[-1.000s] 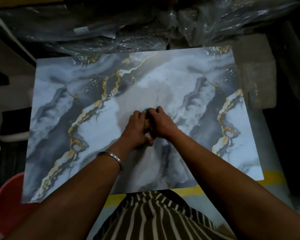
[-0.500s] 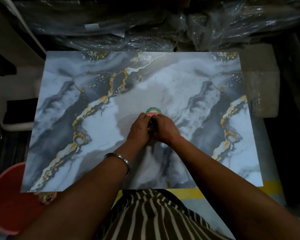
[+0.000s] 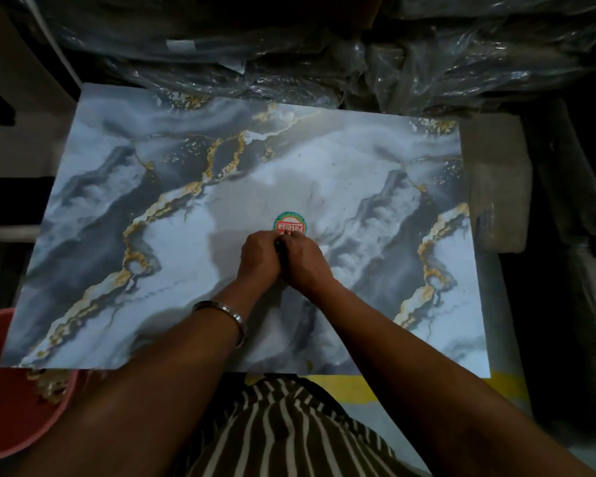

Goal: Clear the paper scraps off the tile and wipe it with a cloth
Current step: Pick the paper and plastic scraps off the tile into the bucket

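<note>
A large marble-patterned tile (image 3: 159,235) in grey, white and gold lies flat in front of me. Near its middle sits a round paper sticker (image 3: 290,226), red with a green rim, flat on the surface. My left hand (image 3: 259,258) and my right hand (image 3: 303,261) are pressed together just below the sticker, fingers curled, fingertips at its near edge. A thin dark strip shows between the two hands; I cannot tell whether it is a tool or shadow. No cloth is in view.
A pink bucket (image 3: 11,404) stands at the lower left, partly under the tile's corner. Plastic-wrapped bundles (image 3: 324,56) are stacked behind the tile. A grey block (image 3: 496,180) sits at the tile's right edge. A yellow floor stripe (image 3: 358,387) runs below the near edge.
Both hands have drawn back toward me off the sticker, which they covered a second ago. The sticker now shows almost whole.
</note>
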A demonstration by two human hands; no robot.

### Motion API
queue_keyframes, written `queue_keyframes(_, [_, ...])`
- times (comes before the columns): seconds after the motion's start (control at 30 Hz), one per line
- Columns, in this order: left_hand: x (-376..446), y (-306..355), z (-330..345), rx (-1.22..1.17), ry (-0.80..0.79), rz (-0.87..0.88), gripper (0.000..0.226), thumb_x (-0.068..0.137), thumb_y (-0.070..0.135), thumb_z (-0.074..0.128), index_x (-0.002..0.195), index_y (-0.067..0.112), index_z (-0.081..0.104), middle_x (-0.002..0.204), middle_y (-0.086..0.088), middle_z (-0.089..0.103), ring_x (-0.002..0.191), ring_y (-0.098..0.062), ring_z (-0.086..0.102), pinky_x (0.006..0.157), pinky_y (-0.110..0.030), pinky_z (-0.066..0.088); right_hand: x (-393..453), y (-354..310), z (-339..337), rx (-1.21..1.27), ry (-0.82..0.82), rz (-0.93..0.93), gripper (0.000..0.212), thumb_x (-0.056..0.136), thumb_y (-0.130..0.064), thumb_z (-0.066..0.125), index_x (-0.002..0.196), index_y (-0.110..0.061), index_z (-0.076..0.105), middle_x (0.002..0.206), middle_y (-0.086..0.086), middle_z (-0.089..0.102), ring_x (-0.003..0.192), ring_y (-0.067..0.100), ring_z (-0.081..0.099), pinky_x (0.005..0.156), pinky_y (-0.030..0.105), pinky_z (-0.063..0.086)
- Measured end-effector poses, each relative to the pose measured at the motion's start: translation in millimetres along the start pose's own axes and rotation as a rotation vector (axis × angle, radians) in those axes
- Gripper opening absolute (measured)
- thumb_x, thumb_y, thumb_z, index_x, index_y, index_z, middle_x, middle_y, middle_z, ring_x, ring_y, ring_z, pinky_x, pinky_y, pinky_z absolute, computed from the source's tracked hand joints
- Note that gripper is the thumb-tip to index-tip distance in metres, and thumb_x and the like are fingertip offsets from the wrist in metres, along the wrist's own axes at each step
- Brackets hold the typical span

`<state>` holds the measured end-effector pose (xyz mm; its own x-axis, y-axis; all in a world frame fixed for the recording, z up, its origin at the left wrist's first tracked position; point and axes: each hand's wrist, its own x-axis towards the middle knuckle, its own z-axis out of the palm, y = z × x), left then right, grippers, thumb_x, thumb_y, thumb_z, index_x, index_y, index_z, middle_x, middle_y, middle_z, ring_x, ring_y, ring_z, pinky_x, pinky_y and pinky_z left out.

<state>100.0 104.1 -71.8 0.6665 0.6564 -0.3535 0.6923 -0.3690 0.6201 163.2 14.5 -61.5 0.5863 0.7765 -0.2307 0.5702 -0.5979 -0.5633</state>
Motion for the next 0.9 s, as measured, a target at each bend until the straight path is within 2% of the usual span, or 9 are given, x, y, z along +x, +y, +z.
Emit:
queue_keyframes(0.23, [-16.5,-8.0,-4.8,-0.017,0.023,-0.092,0.011,0.086,0.012,0.068,0.077,0.007,0.07,0.09,-0.021,0.075,0.09,-0.036,0.071,0.071,-0.035,0.048,-12.5,-2.8,19.8,0.026,0.019,-0.032,0.019,0.092,-0.006,0.065,0.108,0.0,0.073,0.101,0.027,0.069,0.089,0.045,0.068,0.074,0.04,0.049])
queue_keyframes(0.37, [-34.7,-32.5,-17.8,-0.055,0.046,-0.142,0.01,0.08,0.011,0.071,0.072,0.01,0.065,0.079,-0.01,0.072,0.085,-0.024,0.07,0.067,-0.028,0.042,-20.1,-19.9,34.3,0.052,-0.015,-0.054,0.018,0.087,-0.005,0.069,0.104,-0.002,0.075,0.097,0.024,0.067,0.087,0.043,0.067,0.072,0.029,0.039])
queue_keyframes(0.43, [-44.8,-49.7,-27.4,-0.094,0.075,-0.158,0.011,0.078,0.008,0.072,0.07,0.009,0.064,0.071,-0.002,0.067,0.081,-0.018,0.067,0.064,-0.026,0.04,-24.2,-34.3,42.8,0.07,-0.051,-0.076,0.02,0.084,-0.005,0.069,0.103,-0.004,0.076,0.095,0.023,0.068,0.085,0.043,0.067,0.072,0.031,0.043])
queue_keyframes(0.5, [-56.4,-66.6,-41.6,-0.11,0.109,-0.16,0.009,0.077,0.008,0.072,0.07,0.007,0.066,0.069,-0.002,0.067,0.077,-0.016,0.067,0.063,-0.027,0.043,-28.0,-51.1,54.7,0.078,-0.086,-0.106,0.024,0.081,-0.011,0.066,0.102,-0.006,0.076,0.091,0.02,0.069,0.083,0.041,0.067,0.071,0.035,0.049])
queue_keyframes(0.6, [-76.2,-94.0,-68.6,-0.134,0.167,-0.134,0.011,0.076,0.002,0.071,0.069,0.008,0.066,0.068,-0.001,0.065,0.073,-0.014,0.063,0.061,-0.024,0.041,-31.2,-83.7,77.8,0.08,-0.126,-0.151,0.031,0.077,-0.023,0.058,0.099,-0.01,0.076,0.086,0.018,0.069,0.081,0.038,0.066,0.068,0.039,0.049])
queue_keyframes(0.67, [-88.6,-115.4,-90.2,-0.159,0.203,-0.149,0.01,0.076,-0.003,0.069,0.07,0.005,0.065,0.067,0.0,0.062,0.071,-0.012,0.059,0.057,-0.017,0.037,-33.2,-109.7,94.1,0.07,-0.155,-0.186,0.031,0.078,-0.026,0.061,0.1,-0.011,0.076,0.088,0.016,0.07,0.081,0.037,0.066,0.068,0.037,0.049])
queue_keyframes(0.77, [-108.0,-157.8,-128.9,-0.19,0.239,-0.192,0.007,0.075,-0.005,0.069,0.074,0.002,0.068,0.069,0.001,0.062,0.073,-0.014,0.058,0.064,-0.025,0.039,-37.7,-157.5,120.8,0.051,-0.215,-0.281,0.033,0.074,-0.027,0.079,0.103,-0.012,0.077,0.09,0.015,0.07,0.082,0.035,0.067,0.071,0.034,0.05])
queue_keyframes(0.83, [-120.6,-193.4,-154.2,-0.207,0.265,-0.176,0.01,0.073,-0.004,0.072,0.08,0.003,0.072,0.077,-0.001,0.067,0.081,-0.016,0.062,0.07,-0.022,0.04,-42.4,-195.6,140.3,0.064,-0.234,-0.329,0.035,0.072,-0.025,0.082,0.105,-0.013,0.078,0.092,0.016,0.072,0.083,0.035,0.068,0.073,0.031,0.05])
queue_keyframes(0.9, [-134.1,-228.6,-184.5,-0.304,0.272,-0.209,0.016,0.071,0.014,0.072,0.084,0.004,0.073,0.083,-0.007,0.07,0.09,-0.019,0.064,0.076,-0.029,0.046,-47.4,-234.5,163.9,0.073,-0.203,-0.372,0.032,0.077,-0.018,0.079,0.108,-0.013,0.078,0.099,0.016,0.074,0.088,0.034,0.07,0.074,0.025,0.044])
